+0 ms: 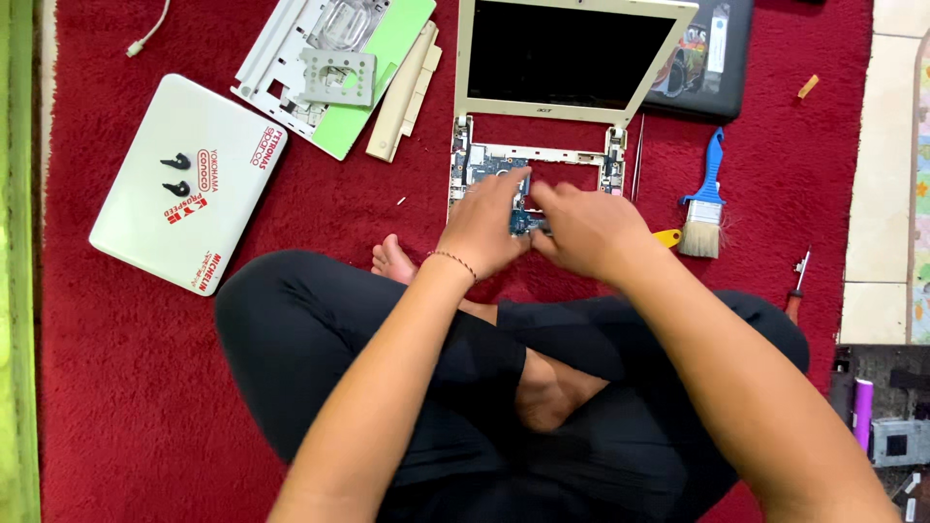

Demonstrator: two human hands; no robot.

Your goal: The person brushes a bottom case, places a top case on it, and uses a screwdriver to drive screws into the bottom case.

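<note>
The blue circuit board (499, 172) of the opened white laptop base (463, 160) is lain on the red carpet (116, 368), below the dark screen (567, 53). It is touched by the left hand (481, 225), fingers loosely curled. The right hand (586, 230) is pressed beside it, blurred; whether anything is pinched cannot be told.

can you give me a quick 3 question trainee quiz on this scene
1. True or false: both hands rest on the board of the opened laptop.
2. What lies on the carpet right of the laptop? A) a paintbrush B) a hammer C) a cup
3. Fill in: the closed white laptop lies on the person's ____ side.

Key: 1 true; 2 A, the brush with a blue handle; 3 left.
</note>
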